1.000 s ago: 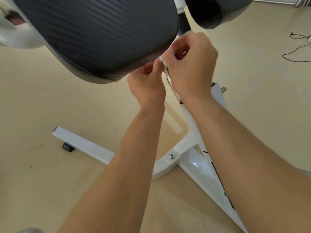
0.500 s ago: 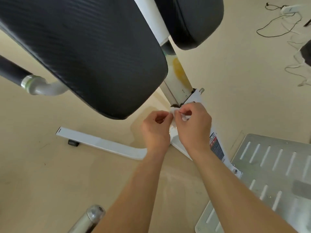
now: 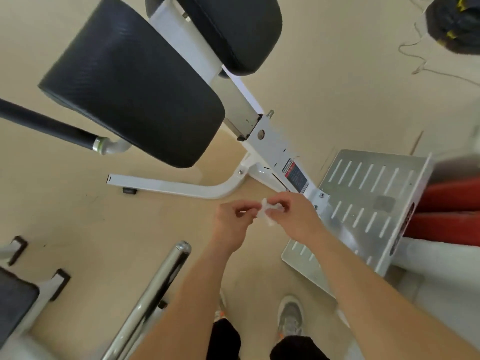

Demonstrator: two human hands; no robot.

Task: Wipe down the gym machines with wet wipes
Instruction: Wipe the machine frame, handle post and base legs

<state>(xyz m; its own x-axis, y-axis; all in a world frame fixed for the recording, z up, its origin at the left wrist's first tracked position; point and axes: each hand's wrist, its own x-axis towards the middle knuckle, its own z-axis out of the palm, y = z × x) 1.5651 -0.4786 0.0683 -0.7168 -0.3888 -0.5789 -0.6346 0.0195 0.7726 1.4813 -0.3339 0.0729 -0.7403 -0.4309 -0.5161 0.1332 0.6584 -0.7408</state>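
Two grips meet in mid-air over the beige floor [image 3: 78, 216], pinching one small, crumpled white wet wipe [image 3: 267, 214] between them. The left grip [image 3: 231, 224] has its fingertips curled onto the wipe's left edge. The right grip [image 3: 298, 219] pinches the wipe's right side with its fingers bent and knuckles up. The wipe touches no part of the machine.

Just beyond the right grip rises the white frame [image 3: 270, 149] of the gym machine, with a red and black warning label [image 3: 294, 175] close above that grip's knuckles. Its print is too small to read. Farther beyond both grips, two black pads sit on the frame. The large pad [image 3: 130, 84] is up and to the left of the left grip, and the second pad [image 3: 231, 29] is almost straight beyond it. A white foot bar [image 3: 168, 187] curves along the floor a little beyond the left grip. A black handle [image 3: 46, 123] sticks out well to the left, under the large pad.

Right of the right grip lies a slotted metal footplate [image 3: 363, 203], partly covered by the right forearm, with red rollers [image 3: 446, 211] past it. Nearer than the left grip, a chrome bar [image 3: 155, 289] slants across the floor. A grey shoe [image 3: 291, 315] shows between the forearms.
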